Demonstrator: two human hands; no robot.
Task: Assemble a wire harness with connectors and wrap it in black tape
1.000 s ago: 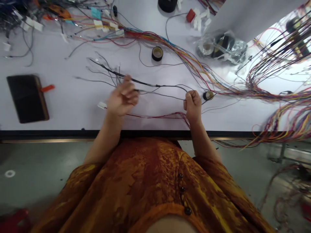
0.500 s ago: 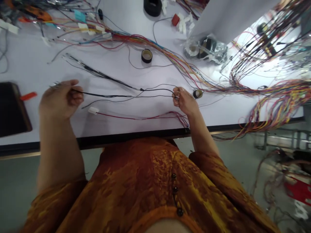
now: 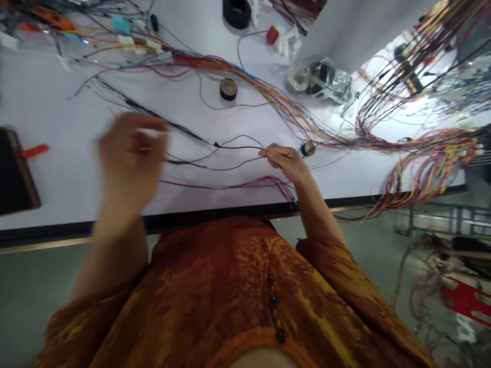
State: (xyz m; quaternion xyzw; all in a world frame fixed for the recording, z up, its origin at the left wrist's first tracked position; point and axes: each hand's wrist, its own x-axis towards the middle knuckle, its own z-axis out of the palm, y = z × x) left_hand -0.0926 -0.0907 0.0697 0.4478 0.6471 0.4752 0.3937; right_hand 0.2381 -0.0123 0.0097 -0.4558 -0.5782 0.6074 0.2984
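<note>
My right hand (image 3: 284, 159) pinches the thin black wires (image 3: 240, 147) at their right end, fingers pressed together. From there the wires run left in two strands; the upper one joins a black-sleeved bundle (image 3: 187, 132) lying slantwise. My left hand (image 3: 132, 153) is smeared by motion over the left part of the wires, its fingers bent; whether anything is in them does not show. The lower strand (image 3: 187, 163) reaches as far as the left hand and passes out of sight there. Below lies a dark red wire (image 3: 199, 186) with several ends near the table edge.
A long multicoloured wire bundle (image 3: 245, 76) crosses the table behind my hands. Black tape rolls (image 3: 228, 90) and a plastic bag with rolls (image 3: 322, 79) lie nearby. A dark flat object (image 3: 17, 174) is at left; loose coloured wires (image 3: 414, 168) hang over the edge at right.
My left hand has moved right from the left end of the lower black strand. My right hand has turned slightly and still pinches the wires; the lower strand now sags more.
</note>
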